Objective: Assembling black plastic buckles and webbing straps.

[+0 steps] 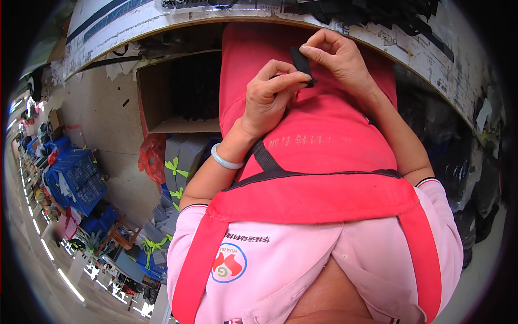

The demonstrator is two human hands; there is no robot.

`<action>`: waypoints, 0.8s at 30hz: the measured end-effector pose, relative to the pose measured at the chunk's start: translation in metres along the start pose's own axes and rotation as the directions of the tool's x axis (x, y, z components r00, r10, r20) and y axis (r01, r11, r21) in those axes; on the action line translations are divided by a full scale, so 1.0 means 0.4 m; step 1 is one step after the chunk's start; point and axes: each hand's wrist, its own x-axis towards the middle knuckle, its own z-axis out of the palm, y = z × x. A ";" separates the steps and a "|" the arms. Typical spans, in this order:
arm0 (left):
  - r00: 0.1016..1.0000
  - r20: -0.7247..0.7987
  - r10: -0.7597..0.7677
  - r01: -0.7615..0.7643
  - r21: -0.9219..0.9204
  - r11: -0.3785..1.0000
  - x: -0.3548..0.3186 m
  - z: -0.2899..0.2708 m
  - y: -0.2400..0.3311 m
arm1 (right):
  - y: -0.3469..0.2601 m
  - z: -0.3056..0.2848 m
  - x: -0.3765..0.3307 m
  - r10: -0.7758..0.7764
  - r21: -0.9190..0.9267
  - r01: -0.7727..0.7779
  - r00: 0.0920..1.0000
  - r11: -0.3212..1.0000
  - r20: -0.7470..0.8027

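Over my red apron (329, 154), both hands work on a short black fabric strip (301, 61). My left hand (270, 97), with a pale bangle (225, 157) on its wrist, pinches the strip's lower part between thumb and fingers; a small dark end pokes out past the fingertips. Up and to the right, my right hand (341, 62) has thumb and forefinger closed at the strip's upper edge, the other fingers curled. Part of the strip is hidden behind the left fingers.
A worktable (121, 40) curves across the far side, with black pieces (377, 13) heaped on it. Below it on the left stands an open cardboard box (183, 125) with dark contents. Grey bundles with green ties (175, 166), a red plastic bag (152, 156) and blue crates (78, 181) lie left.
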 end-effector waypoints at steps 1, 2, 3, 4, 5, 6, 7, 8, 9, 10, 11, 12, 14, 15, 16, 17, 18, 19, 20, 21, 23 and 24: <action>1.000 -0.004 0.000 0.000 0.009 1.000 -0.002 -0.001 0.001 | 0.005 0.002 0.001 -0.016 0.046 0.017 1.000 0.999 -0.017; 1.000 -0.004 0.001 -0.001 0.008 1.000 -0.002 -0.002 0.001 | 0.009 0.002 0.003 -0.017 0.045 0.017 1.000 0.999 -0.017; 0.999 -0.001 0.050 -0.050 0.089 0.995 -0.004 -0.005 0.004 | 0.013 0.004 0.006 -0.003 0.026 0.004 0.999 1.000 -0.053; 0.995 0.005 0.100 -0.099 0.170 0.980 -0.008 -0.010 0.008 | 0.017 0.008 0.010 0.010 0.009 -0.010 0.996 1.000 -0.088; 0.995 0.004 0.102 -0.101 0.170 0.980 -0.015 -0.011 0.011 | 0.023 0.007 0.017 0.009 0.007 -0.008 0.996 1.000 -0.087; 0.986 -0.103 -0.132 0.124 -0.080 0.989 -0.026 -0.014 0.015 | 0.029 0.008 0.028 -0.020 -0.006 0.019 0.991 1.000 -0.129; 0.916 -0.144 -0.375 0.310 -0.341 0.888 -0.036 -0.018 0.015 | 0.031 0.014 0.037 -0.049 -0.020 0.046 0.984 0.999 -0.171; 0.859 -0.157 -0.487 0.355 -0.502 0.788 -0.046 -0.027 0.012 | 0.013 0.030 0.049 -0.050 -0.017 0.047 0.984 0.999 -0.171; 0.835 -0.094 -0.541 0.385 -0.603 0.699 -0.056 -0.044 -0.001 | -0.016 0.055 0.065 -0.072 0.041 0.080 0.984 0.996 -0.162; 0.810 -0.025 -0.586 0.409 -0.691 0.596 -0.062 -0.056 -0.011 | -0.041 0.082 0.079 -0.096 0.098 0.112 0.983 0.989 -0.155; 0.808 -0.025 -0.588 0.412 -0.690 0.595 -0.064 -0.055 -0.010 | -0.064 0.117 0.084 -0.111 0.107 0.113 0.994 0.988 -0.025; 0.792 0.019 -0.610 0.447 -0.699 0.559 -0.063 -0.052 -0.009 | -0.079 0.149 0.085 -0.128 0.117 0.115 0.986 0.986 0.107; 0.776 0.055 -0.629 0.476 -0.706 0.525 -0.062 -0.056 -0.011 | -0.063 0.181 0.092 -0.223 -0.036 0.235 0.951 0.971 0.213; 0.823 0.077 -0.563 0.464 -0.665 0.586 -0.059 -0.062 -0.018 | -0.069 0.171 0.089 -0.076 -0.136 0.113 0.965 0.984 0.251; 0.863 0.104 -0.494 0.444 -0.622 0.645 -0.056 -0.068 -0.022 | -0.080 0.152 0.082 0.075 -0.241 -0.007 0.959 0.970 0.272; 0.866 0.070 -0.496 0.441 -0.576 0.688 -0.045 -0.057 -0.021 | -0.063 0.127 0.077 0.084 -0.262 -0.017 0.965 0.965 0.248; 0.867 0.059 -0.494 0.433 -0.579 0.690 -0.046 -0.047 -0.021 | -0.051 0.112 0.072 0.094 -0.280 -0.026 0.968 0.960 0.231; 0.871 0.015 -0.492 0.421 -0.540 0.729 -0.047 -0.038 -0.023 | -0.052 0.099 0.060 0.184 -0.256 -0.123 0.956 0.959 0.230; 0.874 -0.023 -0.485 0.411 -0.496 0.765 -0.047 -0.033 -0.024 | -0.045 0.089 0.048 0.180 -0.261 -0.117 0.956 0.958 0.232; 0.875 0.016 -0.484 0.426 -0.498 0.755 -0.042 -0.034 -0.033 | -0.029 0.076 0.037 0.165 -0.212 -0.116 0.959 0.970 0.230; 0.873 0.031 -0.488 0.447 -0.456 0.770 -0.034 -0.032 -0.022 | -0.013 0.068 0.022 0.126 -0.119 -0.103 0.971 0.987 0.202; 0.861 0.034 -0.507 0.475 -0.408 0.780 -0.027 -0.033 -0.015 | -0.034 0.071 0.018 0.168 -0.103 -0.152 0.970 0.983 0.175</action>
